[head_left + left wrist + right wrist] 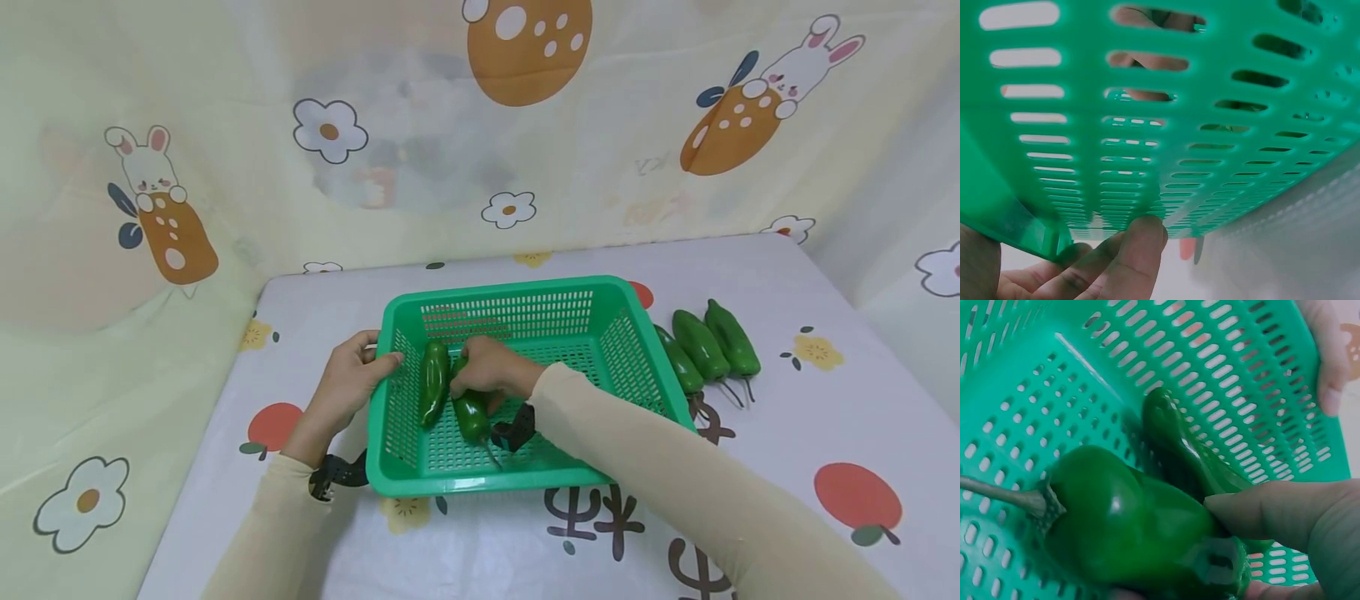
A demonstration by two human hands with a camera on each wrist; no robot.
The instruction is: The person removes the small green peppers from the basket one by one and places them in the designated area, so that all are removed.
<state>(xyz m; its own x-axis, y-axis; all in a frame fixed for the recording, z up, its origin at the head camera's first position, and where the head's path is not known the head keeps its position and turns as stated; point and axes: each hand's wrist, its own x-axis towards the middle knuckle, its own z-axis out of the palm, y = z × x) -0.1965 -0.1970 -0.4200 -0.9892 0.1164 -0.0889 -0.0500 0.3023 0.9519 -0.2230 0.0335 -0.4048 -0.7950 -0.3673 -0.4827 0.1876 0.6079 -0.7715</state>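
Note:
A green plastic basket (498,482) with slotted walls stands on the table. My left hand (347,385) grips its left rim, thumb over the edge; in the left wrist view the fingers (1141,253) press against the outside of the wall. Inside the basket, my right hand (491,368) holds a green pepper (472,419) between thumb and fingers, its stem pointing toward the near wall. Another green pepper (432,383) lies along the left wall, just beside the held one. The right wrist view shows the held pepper (1116,519) close up, overlapping the other pepper (1188,450).
Several green peppers (701,343) lie side by side on the table right of the basket, stems toward the near side. A patterned cloth (840,400) covers the table. Behind it hangs a printed curtain (420,192). Black wrist cameras (337,475) sit near the basket's edge.

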